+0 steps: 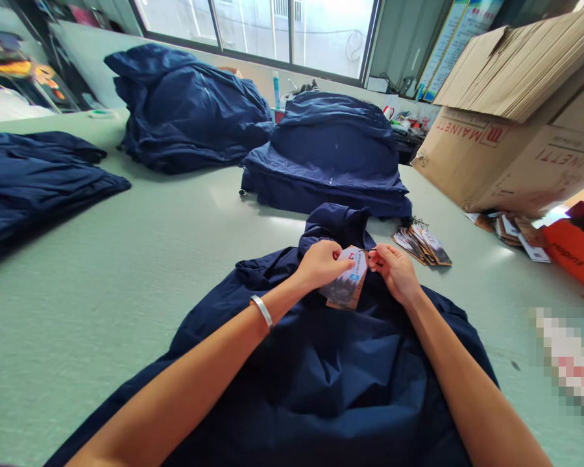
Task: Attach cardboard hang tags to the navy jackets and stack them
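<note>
A navy jacket [340, 383] lies spread in front of me, its collar [333, 224] pointing away. Near the collar, my left hand [324, 264] pinches a hang tag [346, 288] printed with dark trees and a white top. My right hand [392, 267] is closed at the tag's upper right corner, fingertips pressed together beside the collar. It seems to grip the tag's thin dark string, though the fingers mostly hide it. A silver bracelet [261, 312] circles my left wrist.
A fanned pile of hang tags [423, 243] lies right of the collar. Behind stand stacked navy jackets [331, 155] and another navy heap [185, 110]. More navy garments [34, 181] lie at left. A cardboard box [506, 143], more tags [516, 233] and an orange bag [577, 250] occupy the table's right side.
</note>
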Tool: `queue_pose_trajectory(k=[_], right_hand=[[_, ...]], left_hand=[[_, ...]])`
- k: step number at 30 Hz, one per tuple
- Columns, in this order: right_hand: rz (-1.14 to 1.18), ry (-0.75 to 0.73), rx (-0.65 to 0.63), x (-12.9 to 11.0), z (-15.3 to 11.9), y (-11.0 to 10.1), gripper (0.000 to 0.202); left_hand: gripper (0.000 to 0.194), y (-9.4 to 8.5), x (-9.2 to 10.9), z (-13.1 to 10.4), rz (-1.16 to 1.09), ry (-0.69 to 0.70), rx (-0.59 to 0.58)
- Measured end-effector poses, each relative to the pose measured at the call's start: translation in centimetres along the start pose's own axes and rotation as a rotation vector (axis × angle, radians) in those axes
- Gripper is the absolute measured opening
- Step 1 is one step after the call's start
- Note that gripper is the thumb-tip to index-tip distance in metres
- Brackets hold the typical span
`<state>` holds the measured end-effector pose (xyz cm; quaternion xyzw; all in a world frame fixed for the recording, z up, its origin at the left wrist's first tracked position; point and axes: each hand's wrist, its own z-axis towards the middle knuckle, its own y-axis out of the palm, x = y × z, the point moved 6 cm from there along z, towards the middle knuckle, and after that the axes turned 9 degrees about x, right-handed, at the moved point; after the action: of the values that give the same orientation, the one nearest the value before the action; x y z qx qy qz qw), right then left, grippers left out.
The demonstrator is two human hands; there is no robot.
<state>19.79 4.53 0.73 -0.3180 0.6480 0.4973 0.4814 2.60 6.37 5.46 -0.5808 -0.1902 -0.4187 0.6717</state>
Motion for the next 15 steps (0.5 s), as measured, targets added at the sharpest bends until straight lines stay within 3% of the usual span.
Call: queue_pose_trajectory(k=[4,7,8,10,12,13,15], right_hand=[[0.013,0.006,-0.075,-0.3,-0.4,0.6,0.035],[-0.073,0.029,-0.117,-0.1,-0.8,1.0,0.035],[-0.100,0.037,-0.121,0.1,-0.8,1.0,0.035],[-0.137,0.042,-0.118,0.2,-0.9,1.1,0.036],[-0.155,0.034,-0.111,0.2,-0.9,1.1,0.037],[-0.161,0.028,-0.109,0.2,-0.9,1.1,0.037],[-0.170,0.012,-0.111,0.0,-1.0,1.2,0.036]], left_hand=[[0.021,-1.3,-1.0,0.6,-0.273,-0.245,-0.220],[0.021,-2.6,-1.7,1.1,-0.139,-0.198,-0.324],[0.019,-3.1,-1.8,1.4,-0.046,-0.135,-0.279],[0.019,-4.1,-1.2,2.0,0.118,0.034,-0.076],[0.027,-4.1,0.2,1.8,0.145,0.208,0.109],[0.030,-3.6,1.0,1.5,0.099,0.278,0.147],[0.031,-1.9,2.0,0.8,-0.045,0.352,0.114]])
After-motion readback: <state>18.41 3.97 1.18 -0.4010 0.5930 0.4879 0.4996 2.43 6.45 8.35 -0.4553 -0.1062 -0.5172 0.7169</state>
